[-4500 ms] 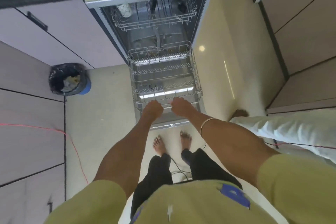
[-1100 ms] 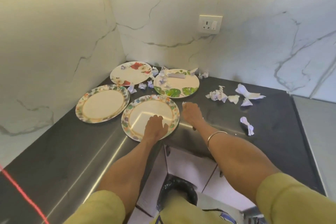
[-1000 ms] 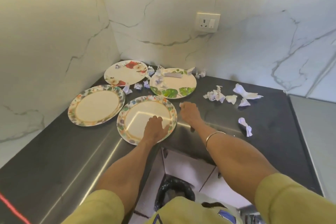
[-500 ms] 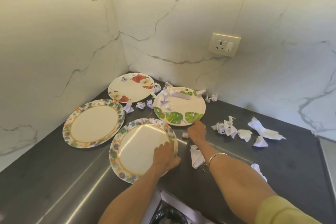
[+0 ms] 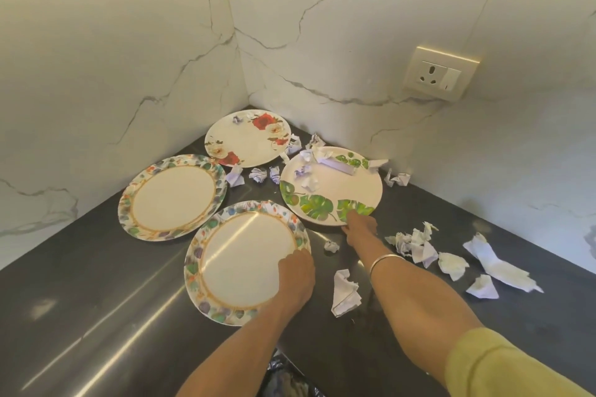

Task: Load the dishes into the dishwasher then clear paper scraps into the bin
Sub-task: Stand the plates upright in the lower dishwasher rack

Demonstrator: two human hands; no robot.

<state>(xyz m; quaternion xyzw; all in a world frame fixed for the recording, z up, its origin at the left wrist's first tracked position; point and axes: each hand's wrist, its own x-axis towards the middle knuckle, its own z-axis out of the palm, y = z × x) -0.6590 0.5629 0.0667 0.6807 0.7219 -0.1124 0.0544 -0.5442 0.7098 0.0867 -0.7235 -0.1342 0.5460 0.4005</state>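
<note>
Several plates lie flat in the corner of a dark counter. My left hand grips the right rim of the nearest plate, which has a leaf-patterned border. My right hand pinches the near edge of the green-leaf plate, which carries several crumpled paper scraps. A second bordered plate lies to the left and a rose plate at the back. More paper scraps lie on the counter right of my right arm, and one scrap between my arms.
Marble walls close the corner on the left and the back. A wall socket sits on the back wall. A bin with a black liner shows below the counter's front edge. Small scraps lie between the plates.
I turned from the open dishwasher to the counter. Within the last second my right hand moved forward from the counter to the green-leaf plate's edge; my left hand shifted to the near plate's right rim.
</note>
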